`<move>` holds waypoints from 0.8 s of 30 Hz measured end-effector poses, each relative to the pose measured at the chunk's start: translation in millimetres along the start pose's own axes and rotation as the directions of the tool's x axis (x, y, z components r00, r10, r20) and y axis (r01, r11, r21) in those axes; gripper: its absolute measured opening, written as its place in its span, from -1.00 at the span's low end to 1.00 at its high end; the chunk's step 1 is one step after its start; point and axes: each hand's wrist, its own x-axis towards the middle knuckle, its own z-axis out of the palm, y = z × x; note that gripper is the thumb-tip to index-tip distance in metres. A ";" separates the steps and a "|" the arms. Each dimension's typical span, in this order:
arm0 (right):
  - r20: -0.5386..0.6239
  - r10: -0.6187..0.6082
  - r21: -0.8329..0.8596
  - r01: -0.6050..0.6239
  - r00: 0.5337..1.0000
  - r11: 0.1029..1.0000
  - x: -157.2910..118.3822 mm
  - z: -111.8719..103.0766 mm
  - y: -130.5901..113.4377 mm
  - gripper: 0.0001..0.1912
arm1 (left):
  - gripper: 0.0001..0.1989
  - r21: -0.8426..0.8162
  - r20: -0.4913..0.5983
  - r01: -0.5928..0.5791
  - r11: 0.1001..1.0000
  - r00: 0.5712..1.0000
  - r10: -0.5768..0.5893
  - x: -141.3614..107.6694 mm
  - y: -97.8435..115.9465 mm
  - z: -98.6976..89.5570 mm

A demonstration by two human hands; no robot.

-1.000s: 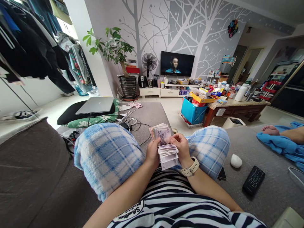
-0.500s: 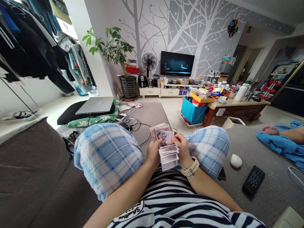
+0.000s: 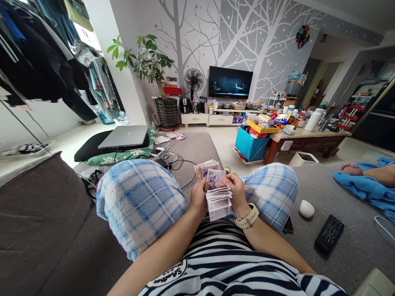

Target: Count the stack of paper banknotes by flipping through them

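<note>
A fanned stack of banknotes [image 3: 214, 179] is held between my two hands above my lap. My left hand [image 3: 198, 198] is closed round the stack's left side, its thumb by the purple note marked 5. With thumb and fingers, my right hand [image 3: 237, 190] pinches the right edge of that front note. Below, several notes fold down toward me, their pale ends [image 3: 219, 205] layered over one another. Pinkish notes stick out at the stack's upper left. The fingers under the stack are hidden.
Black remote [image 3: 329, 233] and white rounded case [image 3: 306, 209] lie on the sofa to my right, a phone [image 3: 288, 225] beside my knee. Cables [image 3: 173, 160] and a laptop [image 3: 123, 137] lie ahead left. Another person's foot [image 3: 351, 169] rests at far right.
My left thumb has drawn back to the left, so more of the front purple note's face shows. Both hands otherwise stay in place.
</note>
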 end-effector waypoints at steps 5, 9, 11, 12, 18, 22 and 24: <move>0.004 0.005 0.011 -0.005 1.000 1.000 0.9 -0.8 2.5 -0.71 | -0.66 0.023 -0.033 -0.023 0.999 0.999 0.024 -0.3 0.4 0.6; 0.008 0.029 0.048 -0.030 1.000 0.998 1.5 -0.2 4.1 -0.71 | -0.67 0.010 -0.030 -0.018 1.000 0.999 0.018 0.5 -0.3 0.2; 0.010 0.037 0.057 -0.038 0.999 0.998 1.4 0.3 3.9 -0.71 | -0.69 0.008 -0.033 -0.021 1.000 0.999 0.022 0.9 -0.6 0.1; 0.012 0.038 0.060 -0.039 0.999 0.997 1.2 0.5 3.7 -0.72 | -0.70 0.009 -0.040 -0.024 1.000 0.999 0.024 1.2 -0.8 0.0; 0.009 0.029 0.059 -0.029 1.000 0.998 0.8 0.2 2.7 -0.74 | -0.70 0.016 -0.053 -0.039 0.999 0.998 0.040 2.5 -2.3 -1.6; 0.011 0.017 0.041 -0.017 1.000 0.999 0.8 -0.3 2.0 -0.74 | -0.70 0.031 -0.058 -0.044 0.999 0.997 0.046 2.3 -2.8 -3.0; 0.010 0.005 0.033 -0.005 1.000 0.999 0.6 -0.5 1.3 -0.74 | -0.70 0.033 -0.060 -0.043 0.999 0.997 0.045 2.3 -3.0 -3.1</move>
